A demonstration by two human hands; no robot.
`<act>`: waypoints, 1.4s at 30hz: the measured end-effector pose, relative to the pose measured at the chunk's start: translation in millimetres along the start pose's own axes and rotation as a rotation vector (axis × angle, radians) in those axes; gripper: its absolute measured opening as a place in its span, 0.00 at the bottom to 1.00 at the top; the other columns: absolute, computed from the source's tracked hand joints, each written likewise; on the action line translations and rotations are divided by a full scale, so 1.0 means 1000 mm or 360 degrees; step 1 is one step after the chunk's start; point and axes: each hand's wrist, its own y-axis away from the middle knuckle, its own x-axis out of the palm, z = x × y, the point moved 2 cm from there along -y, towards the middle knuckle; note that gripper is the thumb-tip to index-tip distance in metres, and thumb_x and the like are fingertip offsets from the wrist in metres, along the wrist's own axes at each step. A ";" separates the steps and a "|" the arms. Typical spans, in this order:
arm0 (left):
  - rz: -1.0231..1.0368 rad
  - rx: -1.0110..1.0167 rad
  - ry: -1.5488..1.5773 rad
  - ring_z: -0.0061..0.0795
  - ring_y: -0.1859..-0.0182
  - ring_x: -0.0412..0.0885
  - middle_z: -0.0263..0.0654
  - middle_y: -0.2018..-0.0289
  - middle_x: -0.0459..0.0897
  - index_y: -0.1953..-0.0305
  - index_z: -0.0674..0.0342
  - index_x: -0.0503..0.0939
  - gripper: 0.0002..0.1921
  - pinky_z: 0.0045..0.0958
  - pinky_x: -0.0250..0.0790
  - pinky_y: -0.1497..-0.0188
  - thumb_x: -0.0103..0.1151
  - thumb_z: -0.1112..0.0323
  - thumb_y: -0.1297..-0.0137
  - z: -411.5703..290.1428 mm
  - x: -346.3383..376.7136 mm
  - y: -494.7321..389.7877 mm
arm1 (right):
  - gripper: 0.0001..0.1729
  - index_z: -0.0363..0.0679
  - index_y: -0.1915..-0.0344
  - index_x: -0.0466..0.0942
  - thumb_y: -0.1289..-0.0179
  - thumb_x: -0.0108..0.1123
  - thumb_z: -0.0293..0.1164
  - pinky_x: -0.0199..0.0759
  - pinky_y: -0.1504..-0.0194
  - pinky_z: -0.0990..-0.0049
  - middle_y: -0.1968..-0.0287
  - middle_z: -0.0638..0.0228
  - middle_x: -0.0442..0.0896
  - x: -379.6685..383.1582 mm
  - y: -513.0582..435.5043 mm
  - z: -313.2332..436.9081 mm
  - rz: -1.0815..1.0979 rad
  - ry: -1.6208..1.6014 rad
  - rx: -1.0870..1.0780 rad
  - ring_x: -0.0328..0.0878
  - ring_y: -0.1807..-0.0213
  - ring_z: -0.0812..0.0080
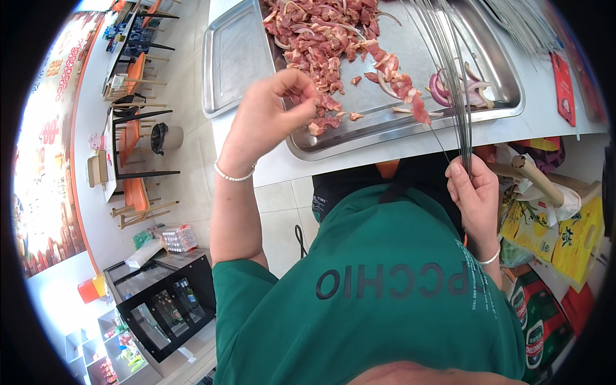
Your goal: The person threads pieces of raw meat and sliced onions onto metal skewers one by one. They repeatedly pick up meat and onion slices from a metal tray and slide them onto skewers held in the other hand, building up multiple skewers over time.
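In my right hand is a bundle of thin metal skewers, gripped near the lower ends. One of them slants apart from the bundle and carries a row of raw meat pieces, over the steel tray. My left hand is over the tray's left edge, slightly blurred. Its thumb and forefinger come together beside small pieces of meat; whether they pinch one is not clear. A heap of sliced raw meat with onion strips fills the tray's left part. Cut red onion lies behind the skewers.
Left of the tray lies another shallow steel tray. More metal skewers and a red packet are on the white table at right. Below the table's right side are yellow bags. Tables with orange chairs stand farther left.
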 end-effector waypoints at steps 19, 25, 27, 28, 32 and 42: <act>-0.0222 0.0250 -0.0394 0.22 0.63 0.80 0.31 0.66 0.83 0.56 0.61 0.83 0.06 0.23 0.70 0.57 0.61 0.74 0.33 0.020 0.015 -0.032 | 0.09 0.35 0.64 0.75 0.23 0.55 0.26 0.57 0.74 0.85 0.72 0.76 0.73 -0.005 0.000 -0.001 -0.0011 -0.0049 0.0017 0.65 0.76 0.88; -0.0256 -0.0118 0.1049 0.18 0.57 0.83 0.33 0.58 0.87 0.49 0.68 0.83 0.10 0.23 0.77 0.50 0.53 0.73 0.24 0.015 0.009 -0.027 | 0.09 0.35 0.64 0.75 0.23 0.55 0.27 0.58 0.74 0.84 0.73 0.76 0.73 -0.003 0.000 -0.001 0.0024 -0.0056 0.0060 0.65 0.76 0.87; -0.0242 -0.0137 0.1278 0.19 0.53 0.84 0.35 0.57 0.87 0.47 0.69 0.82 0.11 0.24 0.77 0.46 0.52 0.74 0.24 0.014 0.010 -0.026 | 0.09 0.35 0.64 0.75 0.23 0.56 0.27 0.58 0.74 0.84 0.73 0.76 0.73 -0.003 0.000 -0.003 0.0030 -0.0056 0.0054 0.65 0.76 0.87; -0.0259 -0.0140 0.1356 0.19 0.53 0.84 0.35 0.57 0.87 0.47 0.68 0.82 0.11 0.24 0.77 0.45 0.52 0.75 0.25 0.012 0.014 -0.026 | 0.09 0.35 0.64 0.75 0.23 0.56 0.27 0.58 0.74 0.84 0.73 0.76 0.73 -0.002 0.000 -0.004 0.0021 -0.0059 0.0041 0.65 0.76 0.87; -0.0218 -0.0077 0.1455 0.20 0.52 0.83 0.35 0.56 0.87 0.49 0.69 0.83 0.11 0.25 0.76 0.45 0.53 0.76 0.28 0.007 0.014 -0.027 | 0.11 0.37 0.64 0.75 0.23 0.56 0.32 0.51 0.76 0.86 0.77 0.79 0.70 0.001 0.000 -0.004 -0.0006 -0.0004 -0.0020 0.61 0.78 0.89; -0.0261 0.0514 -0.1035 0.43 0.59 0.80 0.38 0.66 0.86 0.68 0.58 0.86 0.04 0.43 0.67 0.47 0.65 0.67 0.42 0.000 0.027 -0.025 | 0.10 0.35 0.65 0.75 0.23 0.56 0.28 0.56 0.75 0.84 0.73 0.77 0.72 -0.001 -0.001 0.000 -0.0002 -0.0005 0.0049 0.65 0.76 0.87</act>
